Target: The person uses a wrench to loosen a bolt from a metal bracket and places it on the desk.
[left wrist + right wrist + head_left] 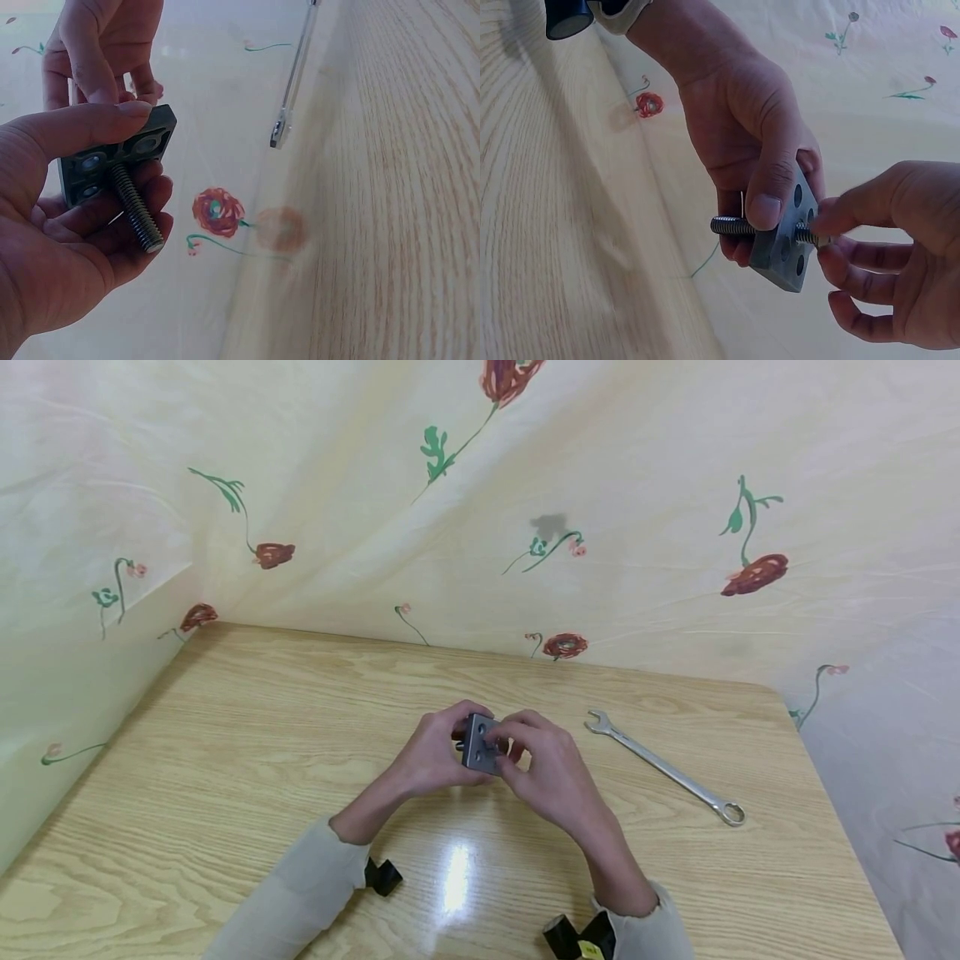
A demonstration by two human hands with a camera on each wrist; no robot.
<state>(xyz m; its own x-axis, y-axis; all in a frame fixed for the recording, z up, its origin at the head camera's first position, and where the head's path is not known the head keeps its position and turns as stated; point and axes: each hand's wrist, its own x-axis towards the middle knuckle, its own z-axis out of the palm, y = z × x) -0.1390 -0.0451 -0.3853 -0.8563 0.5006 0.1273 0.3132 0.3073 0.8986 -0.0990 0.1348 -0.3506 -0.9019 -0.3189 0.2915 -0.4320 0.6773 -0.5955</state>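
Observation:
A dark grey square metal plate [474,752] with several holes is held up over the table by my left hand [435,756], thumb on one side and fingers on the other. A threaded bolt [137,206] passes through the plate, its long end sticking out on the left-hand side. My right hand [551,768] pinches the bolt's other end between thumb and index finger, close to the plate's face. In the right wrist view a short stretch of thread [804,233] shows between plate and fingertips; the bolt's tip there is covered by the right fingers.
A silver combination wrench [663,764] lies on the wooden table [247,735], to the right of my hands, open jaw toward the back. Floral cloth [337,527] hangs behind the table and along its left side. Black wrist cameras [386,877] sit at both sleeves.

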